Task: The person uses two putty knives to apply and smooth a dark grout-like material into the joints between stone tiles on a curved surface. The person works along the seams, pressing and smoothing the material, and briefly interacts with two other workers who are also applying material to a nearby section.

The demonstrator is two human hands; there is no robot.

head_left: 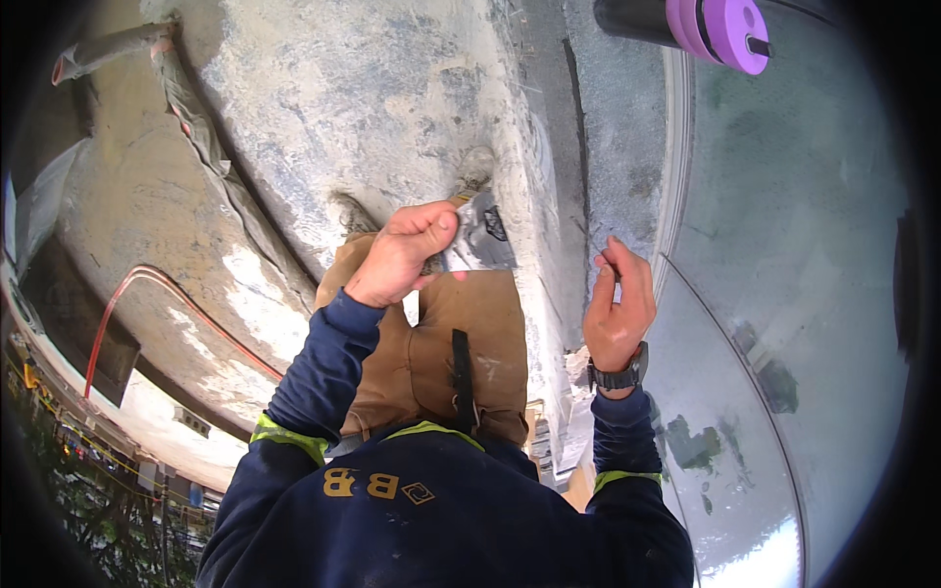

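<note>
My left hand (407,247) pinches a thin silver-grey flat piece (478,235) between thumb and fingers, in front of my thighs. A dark, blotchy patch marks its upper right part, and its exact kind is not clear. Apart from it, my right hand (619,306) is raised at the right with fingers drawn together and thumb against them. Whatever may sit between those fingertips is too small to make out. A dark watch (621,367) is on my right wrist.
Beside my right arm stands a large smooth grey-green panel (784,255) with dark smudges. On its far end rests a black container with a purple lid (730,29). A wrapped pipe (211,147) and a red hose (167,279) run along the stained concrete floor (363,88) at the left.
</note>
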